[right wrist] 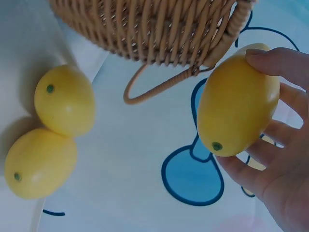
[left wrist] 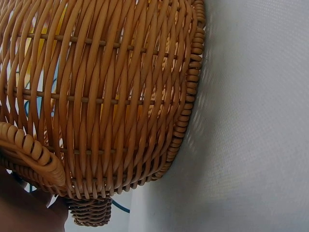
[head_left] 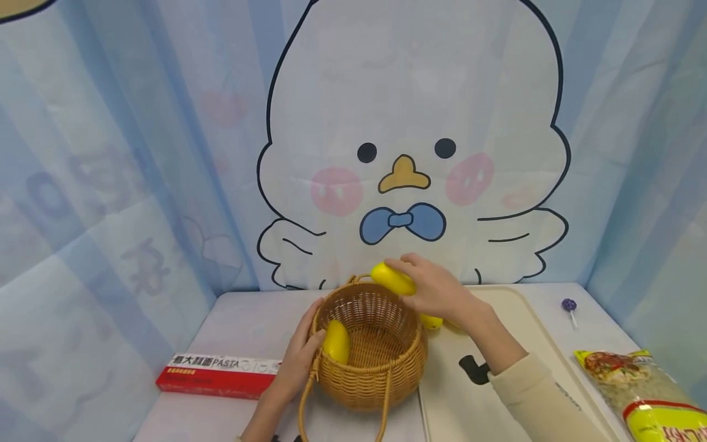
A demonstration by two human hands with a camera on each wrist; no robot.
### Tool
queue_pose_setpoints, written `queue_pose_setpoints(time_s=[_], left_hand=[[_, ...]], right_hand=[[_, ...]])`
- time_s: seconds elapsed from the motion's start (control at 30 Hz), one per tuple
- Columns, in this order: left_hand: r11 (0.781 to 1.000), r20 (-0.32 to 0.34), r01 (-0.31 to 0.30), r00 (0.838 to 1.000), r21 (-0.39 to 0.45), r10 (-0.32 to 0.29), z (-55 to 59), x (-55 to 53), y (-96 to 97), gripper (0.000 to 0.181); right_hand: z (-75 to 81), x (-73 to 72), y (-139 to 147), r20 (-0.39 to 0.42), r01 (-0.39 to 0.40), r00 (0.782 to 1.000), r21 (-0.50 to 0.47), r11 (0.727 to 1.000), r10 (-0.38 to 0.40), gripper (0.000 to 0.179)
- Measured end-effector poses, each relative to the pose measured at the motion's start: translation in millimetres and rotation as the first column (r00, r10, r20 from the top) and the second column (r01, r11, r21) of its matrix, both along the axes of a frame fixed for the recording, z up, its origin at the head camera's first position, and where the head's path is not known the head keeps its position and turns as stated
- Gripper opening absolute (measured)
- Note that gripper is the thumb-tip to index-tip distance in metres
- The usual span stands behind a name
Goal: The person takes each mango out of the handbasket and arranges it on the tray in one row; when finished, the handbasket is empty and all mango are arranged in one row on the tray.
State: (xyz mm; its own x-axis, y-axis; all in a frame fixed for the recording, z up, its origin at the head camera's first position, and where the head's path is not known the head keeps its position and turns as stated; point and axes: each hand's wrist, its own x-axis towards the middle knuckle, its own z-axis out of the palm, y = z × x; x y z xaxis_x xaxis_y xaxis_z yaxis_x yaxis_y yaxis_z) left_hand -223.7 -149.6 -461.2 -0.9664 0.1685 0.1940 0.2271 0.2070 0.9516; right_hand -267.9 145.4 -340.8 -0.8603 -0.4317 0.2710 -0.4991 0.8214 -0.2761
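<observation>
Yellow oval fruit (head_left: pixel 393 279), raised near the far rim of a round brown wicker basket (head_left: pixel 359 387), was pinched in the right hand (head_left: pixel 433 290), whose forearm (head_left: pixel 499 341) slanted forward and leftward, while the left hand (head_left: pixel 298 359) gripped the basket's left side.

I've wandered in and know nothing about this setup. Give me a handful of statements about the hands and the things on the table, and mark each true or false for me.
1. The right hand holds a lemon. True.
2. The left hand holds the pasta box. False: it holds the basket at its rim.
3. The basket has nothing in it. False: one yellow fruit is inside.
4. Two more lemons lie to the right of the basket. True.
5. The lollipop lies on the tray. False: it lies to the right of the tray.
</observation>
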Motion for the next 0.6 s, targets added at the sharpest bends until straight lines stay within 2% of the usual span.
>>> queue_pose_setpoints(time_s=[0.3, 0.6], left_hand=[[1.000, -0.015, 0.003, 1.000, 0.012, -0.003, 1.3, -1.1, -1.4, 0.056], [1.000, -0.009, 0.005, 1.000, 0.010, -0.005, 0.2, -1.2, -1.4, 0.056]], right_hand=[[-7.3, -10.8, 22.1, -0.009, 0.022, 1.000, 0.031, 0.999, -0.021, 0.070], [-30.0, -28.1, 55.0, 0.021, 0.090, 0.996, 0.032, 0.995, -0.091, 0.067]])
